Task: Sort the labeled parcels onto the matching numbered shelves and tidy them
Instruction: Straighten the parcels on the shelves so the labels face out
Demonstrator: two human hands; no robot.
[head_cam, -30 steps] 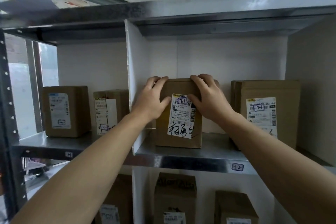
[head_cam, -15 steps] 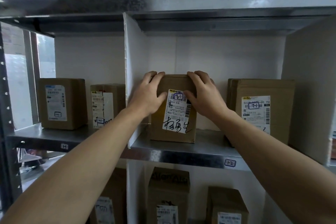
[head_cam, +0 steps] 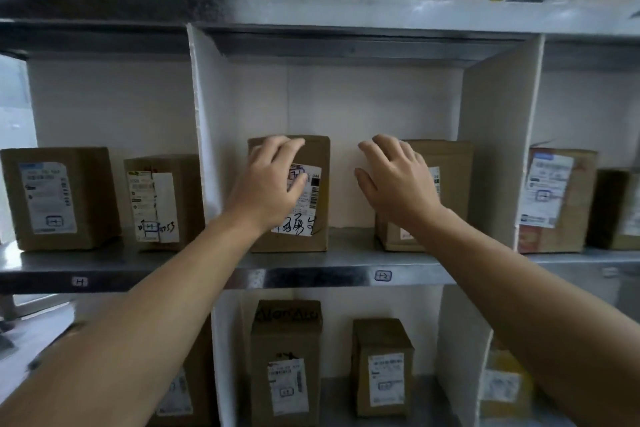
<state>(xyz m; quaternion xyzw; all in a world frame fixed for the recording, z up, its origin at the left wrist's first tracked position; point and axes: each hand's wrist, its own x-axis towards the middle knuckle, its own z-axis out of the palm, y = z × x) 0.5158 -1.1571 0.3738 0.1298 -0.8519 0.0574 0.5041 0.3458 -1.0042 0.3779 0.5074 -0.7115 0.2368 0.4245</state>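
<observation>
Head cam: tall brown cardboard parcel (head_cam: 304,194) stands upright on metal shelf (head_cam: 346,258), in middle compartment w/ edge tag (head_cam: 383,275) reading approx "1-2"; it sits left of centre, near white divider (head_cam: 204,135). Front carries a white shipping label (head_cam: 304,204) w/ barcode at right, a pen-boxed number up top and big black handwritten chars along the bottom; box edges crisp, top flaps closed. Left hand (head_cam: 268,184) lies over the parcel's upper front, fingers (head_cam: 284,146) loosely splayed across top edge and label, not pinching anything. Right hand (head_cam: 398,180) is spread flat, palm fwd, in front of a second brown box (head_cam: 446,191) at right of the same compartment; can't tell if it touches. A clear gap separates the 2 boxes. More labelled boxes in neighbouring compartments.
</observation>
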